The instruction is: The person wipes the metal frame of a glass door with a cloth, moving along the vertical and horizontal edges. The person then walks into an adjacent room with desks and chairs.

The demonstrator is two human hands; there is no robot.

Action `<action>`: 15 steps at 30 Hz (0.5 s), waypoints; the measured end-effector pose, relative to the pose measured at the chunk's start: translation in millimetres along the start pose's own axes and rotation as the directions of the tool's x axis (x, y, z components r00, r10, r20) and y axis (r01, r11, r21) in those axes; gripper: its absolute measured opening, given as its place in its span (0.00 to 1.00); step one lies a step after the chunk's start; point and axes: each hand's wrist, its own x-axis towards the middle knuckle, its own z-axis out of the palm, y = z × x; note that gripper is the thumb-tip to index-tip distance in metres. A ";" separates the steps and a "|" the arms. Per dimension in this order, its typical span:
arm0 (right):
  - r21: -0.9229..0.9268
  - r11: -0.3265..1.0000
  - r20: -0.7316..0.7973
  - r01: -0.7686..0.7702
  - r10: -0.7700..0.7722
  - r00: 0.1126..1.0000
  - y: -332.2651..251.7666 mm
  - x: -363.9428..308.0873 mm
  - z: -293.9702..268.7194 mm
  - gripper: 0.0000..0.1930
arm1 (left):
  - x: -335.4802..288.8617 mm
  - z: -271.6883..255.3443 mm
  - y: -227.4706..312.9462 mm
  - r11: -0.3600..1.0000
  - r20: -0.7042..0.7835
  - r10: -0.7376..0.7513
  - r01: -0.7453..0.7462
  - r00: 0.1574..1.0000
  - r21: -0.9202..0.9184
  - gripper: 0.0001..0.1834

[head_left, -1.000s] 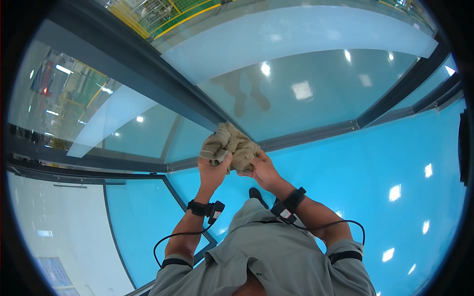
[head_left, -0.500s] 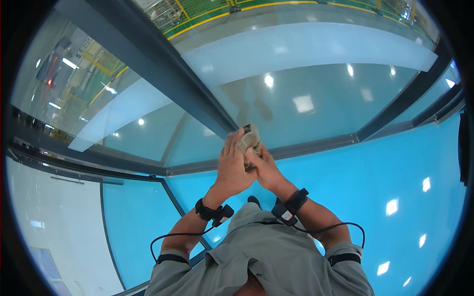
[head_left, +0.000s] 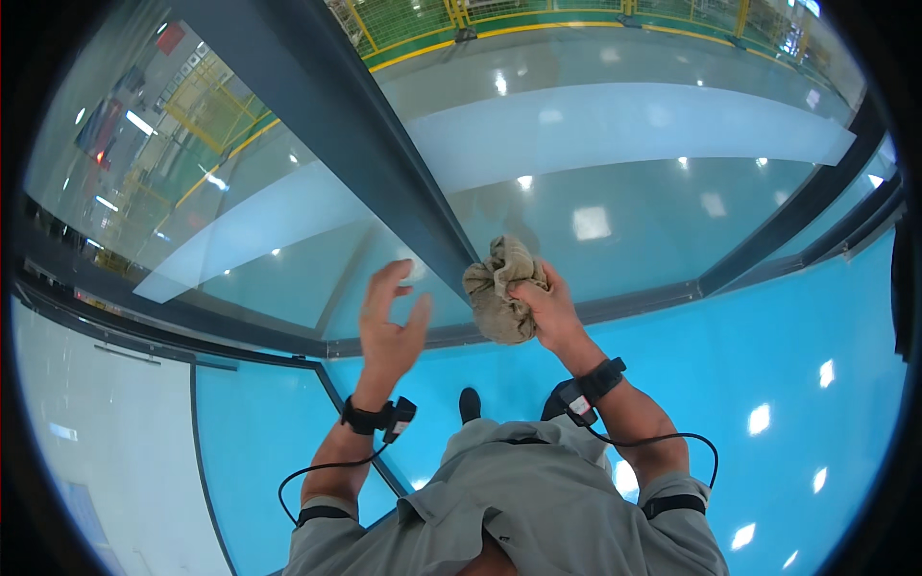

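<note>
A crumpled grey-brown cloth (head_left: pixel 503 300) is bunched in my right hand (head_left: pixel 552 309), whose thumb presses into its folds. The cloth is in front of the lower part of a dark grey metal post (head_left: pixel 360 144); whether it touches the post I cannot tell. To the left of the cloth, my left hand (head_left: pixel 389 326) is raised and holds nothing, its fingers apart and slightly curled. Glass on both sides of the post lies beyond my hands.
Glass panes (head_left: pixel 615 182) with a frosted white band (head_left: pixel 634 125) stand in front of me. A dark bottom rail (head_left: pixel 615 305) runs along the glossy blue floor (head_left: pixel 691 384). White panels (head_left: pixel 106 422) are at the left. Yellow mesh fencing (head_left: pixel 413 29) shows beyond the glass.
My left hand has let go of the cloth and moved left. My right hand has shifted slightly right with the cloth, which now looks bunched into a larger, looser wad.
</note>
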 end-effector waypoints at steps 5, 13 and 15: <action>-0.372 0.795 0.113 0.479 -0.473 0.874 -70.3 -10.6 90.7 0.36 | 39.3 -38.2 -18.7 1.000 -0.024 0.029 -0.029 0.999 0.000 0.26; -0.598 0.397 0.258 0.697 -0.728 0.636 -41.4 30.7 107.6 0.39 | 68.6 -23.8 -43.2 0.994 0.057 -0.011 0.017 0.998 -0.106 0.26; -0.596 0.507 0.190 0.622 -0.664 0.723 -15.2 39.8 81.8 0.38 | 69.1 -18.0 -49.5 0.997 0.074 -0.015 0.020 0.997 -0.075 0.24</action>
